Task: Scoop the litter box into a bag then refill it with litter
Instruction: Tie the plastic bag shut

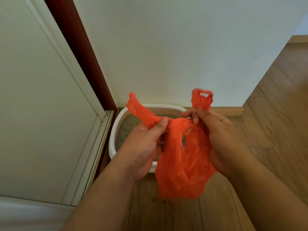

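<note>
**Bag held by its handles above the litter box**

Both hands hold an orange plastic bag [181, 157] over the white litter box [115, 130], which sits on the wooden floor [275, 114] in the corner by the wall; the left hand [146, 144] has its fingers [164, 121] clamped on one handle strip, the right hand [218, 135] pinches the other just under its loop. The step in hand looks like opening or knotting the bag, and I cannot tell which; either way, grip near the mouth, pull the handles evenly and avoid tearing the thin film.

Hard to read: the bag's contents, if any; the near half of the box behind the hands and bag; no scoop or litter supply in view; the upper loop is blurred.
</note>
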Demonstrator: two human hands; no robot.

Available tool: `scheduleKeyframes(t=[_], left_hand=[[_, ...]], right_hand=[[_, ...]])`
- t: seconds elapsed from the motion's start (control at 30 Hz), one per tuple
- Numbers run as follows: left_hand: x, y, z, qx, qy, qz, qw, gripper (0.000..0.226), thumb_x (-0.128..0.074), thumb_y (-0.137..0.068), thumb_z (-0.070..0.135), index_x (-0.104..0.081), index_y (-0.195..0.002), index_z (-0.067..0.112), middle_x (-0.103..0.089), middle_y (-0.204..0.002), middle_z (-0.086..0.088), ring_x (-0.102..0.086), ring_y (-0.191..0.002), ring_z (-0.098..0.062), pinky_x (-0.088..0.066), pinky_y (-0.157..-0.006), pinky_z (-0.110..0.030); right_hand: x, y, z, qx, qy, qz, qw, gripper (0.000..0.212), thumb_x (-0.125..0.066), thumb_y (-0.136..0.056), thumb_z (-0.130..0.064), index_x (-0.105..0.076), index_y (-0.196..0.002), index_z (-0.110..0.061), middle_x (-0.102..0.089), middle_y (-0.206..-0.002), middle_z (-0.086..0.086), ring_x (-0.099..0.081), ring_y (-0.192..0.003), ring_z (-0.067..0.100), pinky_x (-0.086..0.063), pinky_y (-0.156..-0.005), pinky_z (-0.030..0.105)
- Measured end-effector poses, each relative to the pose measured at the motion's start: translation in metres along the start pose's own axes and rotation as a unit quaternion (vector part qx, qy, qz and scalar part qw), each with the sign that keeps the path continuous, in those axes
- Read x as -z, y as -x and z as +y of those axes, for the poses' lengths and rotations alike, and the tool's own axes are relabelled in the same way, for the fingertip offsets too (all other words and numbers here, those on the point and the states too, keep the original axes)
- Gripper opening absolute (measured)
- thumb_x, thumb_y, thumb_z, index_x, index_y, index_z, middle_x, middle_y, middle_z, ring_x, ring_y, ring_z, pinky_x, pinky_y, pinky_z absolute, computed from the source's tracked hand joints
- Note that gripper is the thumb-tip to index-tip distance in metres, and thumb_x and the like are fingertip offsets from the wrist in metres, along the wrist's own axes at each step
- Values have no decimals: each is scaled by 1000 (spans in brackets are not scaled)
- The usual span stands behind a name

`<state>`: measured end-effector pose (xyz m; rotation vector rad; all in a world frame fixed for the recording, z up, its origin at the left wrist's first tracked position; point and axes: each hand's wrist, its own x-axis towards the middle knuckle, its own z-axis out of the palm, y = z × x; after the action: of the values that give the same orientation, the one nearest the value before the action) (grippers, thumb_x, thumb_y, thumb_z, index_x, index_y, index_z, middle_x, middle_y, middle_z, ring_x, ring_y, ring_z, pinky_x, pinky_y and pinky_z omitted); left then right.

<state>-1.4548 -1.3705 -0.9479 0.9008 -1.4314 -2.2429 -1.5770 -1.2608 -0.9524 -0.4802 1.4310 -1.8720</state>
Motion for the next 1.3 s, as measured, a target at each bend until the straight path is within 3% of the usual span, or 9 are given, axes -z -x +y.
scheduleKeyframes(t=[0.17, 0.33, 0.43, 0.6, 0.73, 0.97, 1.13, 1.23, 1.3], left_hand=[[-4, 1, 1, 9, 7, 41, 999, 19, -56, -105, 27, -71, -103, 15, -79, -100, -9, -77, -90, -20, -62, -74, -36], [-7, 1, 2, 15, 45, 103, 994, 27, -54, -105, 37, -68, -94, 17, -74, -72, 5, -71, -67, -9, -55, -60, -28], [-9, 2, 4, 12, 103, 118, 988, 35, -49, -108, 38, -68, -92, 14, -78, -79, -1, -74, -67, -12, -57, -64, -33], [-3, -3, 5, -6, 171, 117, 978, 28, -46, -109, 35, -58, -100, 12, -71, -72, -4, -79, -83, -24, -58, -71, -37], [6, -12, -2, 22, 221, 122, 967, 31, -44, -110, 33, -47, -83, 18, -34, -57, 6, -45, -47, -9, -55, -60, -29], [30, -24, 7, 20, 248, 201, 948, 33, -43, -110, 29, -42, -79, 18, -24, -55, 8, -20, -40, -6, -26, -35, -19], [23, -20, -3, 31, 254, 145, 956, 15, -46, -102, 15, -44, -87, 17, -27, -62, 4, -25, -50, -8, -39, -46, -21], [19, -12, -2, 8, 265, 89, 960, 23, -36, -89, -2, -48, -104, 10, -34, -69, 0, -36, -59, -11, -60, -71, -36], [14, -9, -2, 4, 227, 87, 970, 38, -31, -88, -10, -53, -117, 1, -42, -71, -3, -47, -66, -14, -59, -91, -49]], right_hand=[[1, -1, 2, -55, -69, -15, 996, 37, -57, -97, -37, -54, -71, -11, -73, -106, 14, -68, -96, 24, -55, -91, 43], [-3, 2, -3, -81, -122, -37, 989, 35, -50, -101, -37, -49, -74, -14, -69, -107, 11, -66, -97, 22, -57, -85, 36], [-1, 2, -10, -104, -177, -38, 978, 39, -45, -104, -37, -45, -72, -15, -71, -99, 15, -68, -112, 30, -53, -95, 43], [8, -3, -17, -84, -159, 15, 984, 41, -46, -104, -40, -44, -70, -16, -49, -63, 5, -74, -81, 24, -60, -70, 32], [16, -6, -14, -84, -156, 17, 984, 39, -49, -104, -38, -43, -72, -15, -27, -61, -1, -37, -53, 14, -61, -78, 40], [39, -12, -24, -85, -66, 110, 988, 40, -50, -104, -37, -43, -69, -19, -24, -56, -5, -21, -47, 11, -35, -41, 24], [44, -10, -23, -89, -53, 90, 991, 36, -52, -101, -41, -43, -72, -21, -25, -63, -2, -29, -53, 13, -42, -55, 29], [46, -5, -27, -91, -56, 26, 994, 15, -50, -91, -13, -42, -80, -20, -31, -70, 1, -40, -66, 16, -54, -71, 36], [43, -2, -26, -75, -18, 0, 997, 29, -42, -83, 12, -47, -89, -16, -37, -74, 3, -45, -73, 17, -57, -83, 42]])
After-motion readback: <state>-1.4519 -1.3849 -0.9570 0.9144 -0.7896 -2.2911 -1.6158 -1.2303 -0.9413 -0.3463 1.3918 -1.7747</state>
